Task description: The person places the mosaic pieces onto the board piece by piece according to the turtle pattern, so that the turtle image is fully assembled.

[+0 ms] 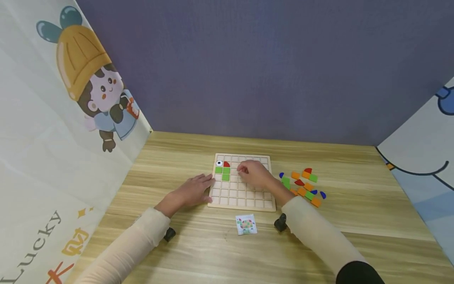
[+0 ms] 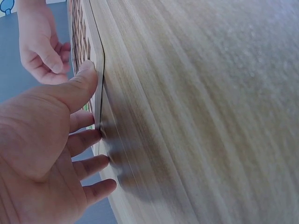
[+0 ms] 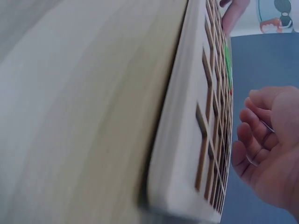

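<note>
A square wooden grid board lies on the table. At its far left are a white eye tile, a red quarter-round piece and several green squares. My left hand rests against the left edge; in the left wrist view its thumb lies on the rim and its fingers are spread. Above the middle of the grid hovers my right hand, fingers curled and thumb near the index fingertip. In the right wrist view no piece shows between these fingertips.
Right of the board lie loose pieces: orange squares, green squares, red pieces and blue half-rounds, partly behind my right forearm. A small pattern card lies in front of the board. A dark panel stands behind the table.
</note>
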Demonstrator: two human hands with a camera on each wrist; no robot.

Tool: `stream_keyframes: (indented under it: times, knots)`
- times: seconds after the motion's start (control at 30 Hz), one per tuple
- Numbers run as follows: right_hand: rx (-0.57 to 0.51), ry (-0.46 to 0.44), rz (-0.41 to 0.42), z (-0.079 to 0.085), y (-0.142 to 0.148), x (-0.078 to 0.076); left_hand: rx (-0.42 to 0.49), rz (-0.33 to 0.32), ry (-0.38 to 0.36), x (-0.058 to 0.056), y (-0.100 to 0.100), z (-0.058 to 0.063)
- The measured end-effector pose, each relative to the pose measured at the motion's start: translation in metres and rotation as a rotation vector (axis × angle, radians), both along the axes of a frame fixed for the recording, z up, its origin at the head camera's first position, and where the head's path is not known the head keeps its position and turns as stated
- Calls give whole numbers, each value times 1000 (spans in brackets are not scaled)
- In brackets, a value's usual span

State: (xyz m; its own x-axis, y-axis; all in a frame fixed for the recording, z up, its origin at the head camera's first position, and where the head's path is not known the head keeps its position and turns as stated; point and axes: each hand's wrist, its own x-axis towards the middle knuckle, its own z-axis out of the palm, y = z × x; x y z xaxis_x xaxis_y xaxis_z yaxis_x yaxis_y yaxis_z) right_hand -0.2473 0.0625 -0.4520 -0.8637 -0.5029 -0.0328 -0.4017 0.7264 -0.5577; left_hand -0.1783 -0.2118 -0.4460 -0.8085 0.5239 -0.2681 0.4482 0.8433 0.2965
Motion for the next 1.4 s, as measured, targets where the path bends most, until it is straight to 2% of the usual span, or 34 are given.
stream_keyframes:
  times: [0.27, 0.5, 0.7, 0.93, 1.17, 1.4]
  knots:
    - [-5, 16, -43, 6, 32, 3, -1, -24, 16, 1, -1, -3]
    - [-33, 11, -75, 17, 66, 11, -10, -46, 28, 3, -3, -4]
    - [-30, 47, -122, 19, 92, 18, -14, -53, 27, 6, -2, -3]
    - [28, 78, -137, 17, 126, 29, 3, -61, 27, 7, -3, -3]
    - [119, 32, -173, 16, 155, 39, 3, -69, 22, 9, -3, -2]
    - [189, 3, -126, 23, 176, 44, 9, -81, 28, 9, -3, -1]
